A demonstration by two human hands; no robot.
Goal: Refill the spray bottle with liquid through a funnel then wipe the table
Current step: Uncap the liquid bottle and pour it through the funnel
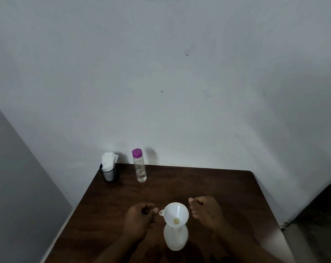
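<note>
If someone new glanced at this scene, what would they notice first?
A white funnel sits in the neck of a white bottle at the near edge of the dark table, flanked by the left hand and right hand. At the far left stand a purple-capped clear bottle and a mesh cup with tissues.

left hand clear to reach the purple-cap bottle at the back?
Probably yes. The left hand holds nothing, and bare table lies between it and the purple-cap bottle. The funnel stands off to its right, out of that path.
</note>
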